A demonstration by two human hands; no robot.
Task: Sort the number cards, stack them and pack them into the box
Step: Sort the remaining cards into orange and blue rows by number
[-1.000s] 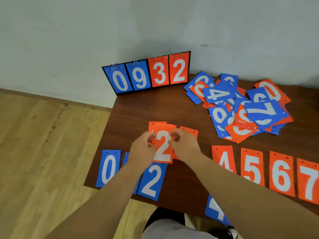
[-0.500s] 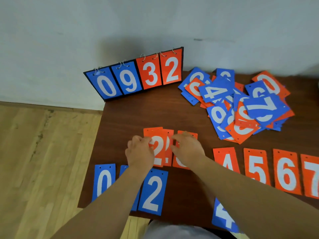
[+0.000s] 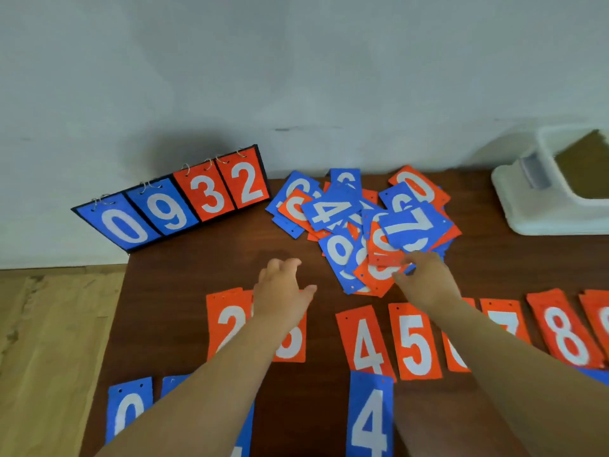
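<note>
Left hand over the worktop, fingers spread, grip apart, nothing held; orange 2 and orange 3 lie under the wrist. Right hand at near edge of the mixed pile, fingertips on an orange card; grip clamped or only touching, cannot tell. Orange 4, orange 5, orange 8 in a row rightward. Blue 0, blue 4 at near edge. Box at far right corner.

brown table | flip scoreboard (reads 0932) | wood floor | grey wall
</note>
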